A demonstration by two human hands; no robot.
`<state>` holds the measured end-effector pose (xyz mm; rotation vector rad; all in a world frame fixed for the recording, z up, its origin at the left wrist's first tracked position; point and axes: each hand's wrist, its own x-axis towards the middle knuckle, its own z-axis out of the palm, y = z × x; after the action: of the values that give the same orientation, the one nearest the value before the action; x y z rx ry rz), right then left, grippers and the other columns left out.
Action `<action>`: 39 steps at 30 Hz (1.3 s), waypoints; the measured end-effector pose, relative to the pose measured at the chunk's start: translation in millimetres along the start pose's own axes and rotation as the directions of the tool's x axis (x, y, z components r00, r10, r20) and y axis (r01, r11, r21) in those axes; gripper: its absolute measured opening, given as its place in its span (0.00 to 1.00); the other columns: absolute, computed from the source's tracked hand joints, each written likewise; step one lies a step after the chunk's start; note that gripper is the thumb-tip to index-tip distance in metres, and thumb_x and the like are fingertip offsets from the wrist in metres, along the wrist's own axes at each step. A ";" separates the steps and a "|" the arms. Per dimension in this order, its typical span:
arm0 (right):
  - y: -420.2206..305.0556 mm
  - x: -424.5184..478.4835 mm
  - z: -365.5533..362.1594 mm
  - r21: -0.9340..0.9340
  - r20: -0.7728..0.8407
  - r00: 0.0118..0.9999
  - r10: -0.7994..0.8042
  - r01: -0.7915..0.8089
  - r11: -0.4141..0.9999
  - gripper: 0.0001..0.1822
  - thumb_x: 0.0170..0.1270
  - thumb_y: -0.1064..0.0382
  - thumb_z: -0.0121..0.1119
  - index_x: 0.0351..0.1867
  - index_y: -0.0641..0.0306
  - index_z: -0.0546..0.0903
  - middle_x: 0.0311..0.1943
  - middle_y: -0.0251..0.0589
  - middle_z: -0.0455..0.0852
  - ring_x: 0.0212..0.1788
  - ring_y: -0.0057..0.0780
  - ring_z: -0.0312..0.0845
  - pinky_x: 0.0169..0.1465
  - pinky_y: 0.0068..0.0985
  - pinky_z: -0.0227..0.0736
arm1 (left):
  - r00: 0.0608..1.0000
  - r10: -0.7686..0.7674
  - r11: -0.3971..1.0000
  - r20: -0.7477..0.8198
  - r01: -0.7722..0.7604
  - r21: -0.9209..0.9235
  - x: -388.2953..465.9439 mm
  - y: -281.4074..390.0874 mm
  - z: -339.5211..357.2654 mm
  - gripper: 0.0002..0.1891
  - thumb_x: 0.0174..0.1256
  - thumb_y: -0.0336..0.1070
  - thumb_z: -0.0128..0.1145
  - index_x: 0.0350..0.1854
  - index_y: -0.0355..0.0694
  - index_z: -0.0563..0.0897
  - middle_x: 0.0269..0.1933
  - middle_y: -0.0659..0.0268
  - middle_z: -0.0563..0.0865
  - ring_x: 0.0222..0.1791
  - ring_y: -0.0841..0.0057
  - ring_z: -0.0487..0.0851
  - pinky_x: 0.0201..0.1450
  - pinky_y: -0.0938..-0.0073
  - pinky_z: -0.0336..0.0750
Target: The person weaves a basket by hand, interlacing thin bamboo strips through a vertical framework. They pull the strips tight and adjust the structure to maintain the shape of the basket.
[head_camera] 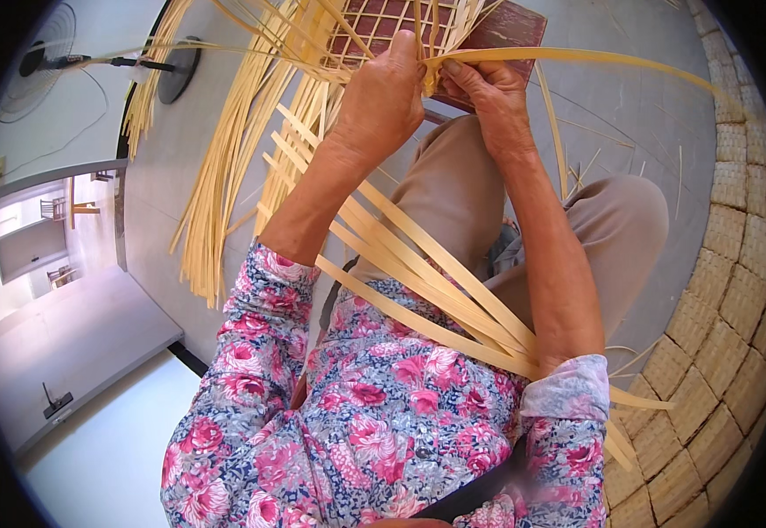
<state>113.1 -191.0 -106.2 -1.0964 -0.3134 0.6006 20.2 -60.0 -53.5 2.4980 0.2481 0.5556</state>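
Note:
Near the top of the view, my left hand [383, 99] is closed on the near edge of an open lattice [373, 18] woven from thin, pale bamboo strips. The lattice rests on a worn, dark red wooden board [512, 30]. Close beside it, my right hand [495, 96] pinches a flat yellow bamboo strip [574, 55] between thumb and fingers, where the strip bends down at the lattice edge. Its long free part arcs away to the right. The fingertips partly hide the bend. Several wide, loose strips [416, 264] lie across my lap, passing under both forearms.
Bundles of long strips [224, 171] hang down at the left. A floor fan [181, 69] stands beyond them. Stacked woven squares [693, 376] line the right side. Scraps [581, 168] litter the grey floor [647, 125] beside my bent knee [621, 204].

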 end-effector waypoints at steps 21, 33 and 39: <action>-74.5 0.7 0.9 -0.864 0.501 0.861 -0.090 0.492 -0.108 0.17 0.70 0.46 0.64 0.32 0.57 0.85 0.26 0.40 0.88 0.32 0.45 0.88 0.35 0.41 0.79 | 0.996 0.047 0.994 0.081 -0.038 -0.106 -10.7 -8.5 -8.7 0.07 0.72 0.23 0.53 0.48 0.37 0.76 0.36 0.51 0.86 0.32 0.52 0.87 0.32 0.59 0.80; -61.4 3.9 1.9 -0.815 0.576 0.806 -0.137 0.556 -0.163 0.27 0.65 0.33 0.59 0.24 0.54 0.86 0.21 0.39 0.86 0.29 0.40 0.87 0.35 0.38 0.78 | 0.974 0.064 0.954 0.218 0.005 -0.300 -27.4 -9.0 -34.0 0.09 0.72 0.22 0.57 0.50 0.35 0.83 0.34 0.62 0.90 0.24 0.74 0.89 0.28 0.77 0.80; -63.3 14.6 6.2 -0.703 0.711 0.700 -0.069 0.705 -0.093 0.26 0.64 0.34 0.61 0.26 0.54 0.87 0.22 0.43 0.86 0.29 0.46 0.87 0.37 0.41 0.80 | 0.963 0.187 0.936 0.193 -0.115 -0.334 -39.9 -16.4 -40.4 0.08 0.70 0.21 0.59 0.48 0.35 0.82 0.34 0.62 0.90 0.28 0.74 0.92 0.29 0.77 0.81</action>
<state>140.4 -198.1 -47.4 -2.0805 -1.7398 -0.1286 -34.2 -38.4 -45.6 2.2457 -0.1169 0.3390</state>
